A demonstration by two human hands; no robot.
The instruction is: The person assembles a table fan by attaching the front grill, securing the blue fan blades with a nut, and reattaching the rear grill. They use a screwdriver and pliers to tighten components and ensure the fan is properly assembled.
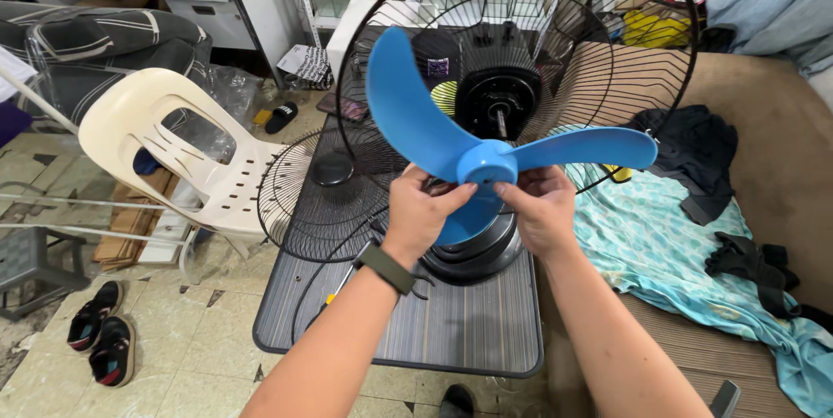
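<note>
The blade point(486, 153), blue with three vanes, is held above the table's point(468, 331) far half, just in front of the motor point(497, 101) and its shaft point(501, 121). The left hand point(421, 210) and right hand point(540, 205) flank the hub, fingers clamped on it from below. Both hands are equally near. The shaft lies just beyond and above the hub, its axis pointing toward the camera. The rear guard point(599, 53) rings the motor; the front guard point(321, 201) leans at the table's left edge
</note>
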